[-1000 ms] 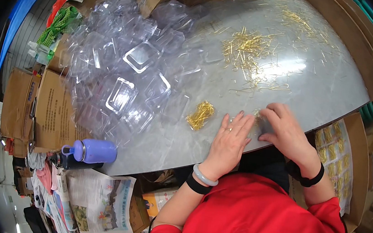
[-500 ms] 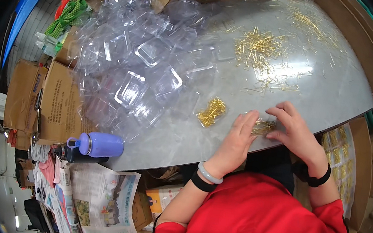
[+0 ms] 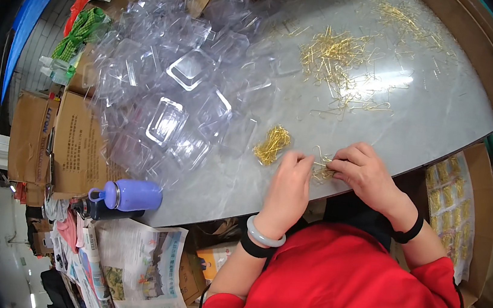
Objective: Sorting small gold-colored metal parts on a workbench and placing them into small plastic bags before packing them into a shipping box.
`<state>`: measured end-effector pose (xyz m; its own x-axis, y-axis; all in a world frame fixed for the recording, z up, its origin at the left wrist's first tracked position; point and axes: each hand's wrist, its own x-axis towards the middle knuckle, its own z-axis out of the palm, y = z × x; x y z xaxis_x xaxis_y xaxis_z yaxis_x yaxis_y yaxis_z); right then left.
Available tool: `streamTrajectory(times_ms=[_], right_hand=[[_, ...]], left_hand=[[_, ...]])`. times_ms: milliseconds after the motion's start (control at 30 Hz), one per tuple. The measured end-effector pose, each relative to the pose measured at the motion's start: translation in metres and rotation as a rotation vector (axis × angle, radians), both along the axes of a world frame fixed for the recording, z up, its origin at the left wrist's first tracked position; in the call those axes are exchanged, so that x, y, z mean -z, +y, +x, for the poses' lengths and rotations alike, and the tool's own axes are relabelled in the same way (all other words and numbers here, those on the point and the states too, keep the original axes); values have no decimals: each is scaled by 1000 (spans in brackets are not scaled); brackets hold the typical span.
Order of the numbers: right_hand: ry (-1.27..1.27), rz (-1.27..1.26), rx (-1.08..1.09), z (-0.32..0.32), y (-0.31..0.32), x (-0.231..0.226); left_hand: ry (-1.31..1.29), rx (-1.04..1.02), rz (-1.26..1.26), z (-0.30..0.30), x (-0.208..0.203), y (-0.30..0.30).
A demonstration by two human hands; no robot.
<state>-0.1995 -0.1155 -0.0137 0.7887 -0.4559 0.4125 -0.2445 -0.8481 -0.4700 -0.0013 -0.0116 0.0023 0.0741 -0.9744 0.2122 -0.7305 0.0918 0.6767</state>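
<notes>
At the table's near edge, my right hand (image 3: 366, 175) has its fingertips pinched on thin gold wire hooks (image 3: 320, 172). My left hand (image 3: 289, 186) is closer to my body's left, beside those hooks, its fingers curled together. What the left fingers hold, if anything, is hidden. Just beyond the left hand lies a compact bundle of gold hooks (image 3: 272, 145), apart from the hand. A larger loose heap of gold hooks (image 3: 334, 57) spreads farther back on the grey table (image 3: 205, 192).
Clear plastic clamshell boxes (image 3: 189, 68) pile up across the table's left. A purple bottle (image 3: 138, 196) stands at the near left edge, above a newspaper (image 3: 142, 270). At right, a cardboard box (image 3: 480, 235) holds packed gold hooks. More hooks (image 3: 404, 20) lie scattered at the back.
My left hand has shifted left and its fingers have curled in. The right hand has moved left too, and its spread fingers have closed onto the hooks.
</notes>
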Motion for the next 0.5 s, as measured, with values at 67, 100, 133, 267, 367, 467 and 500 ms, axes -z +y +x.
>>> streamTrajectory(times_ms=[67, 100, 133, 267, 367, 467, 500], right_hand=[[-37, 25, 10, 0, 1, 1], [-61, 56, 18, -1, 2, -1], [-84, 85, 28, -3, 3, -2], [-193, 304, 195, -12, 15, -4], [-168, 305, 221, -8, 28, -5], [-183, 392, 126, 5, 37, -5], [-193, 433, 81, 4, 36, -6]], left_hand=[[26, 28, 25, 2, -1, -1], [40, 43, 37, 2, -2, -2], [-28, 48, 40, 0, -7, -2], [-200, 34, -16, -16, -11, 2], [-167, 15, -65, -31, 5, -2], [-138, 45, -106, -34, 21, -6], [-114, 59, -94, -33, 23, -6]])
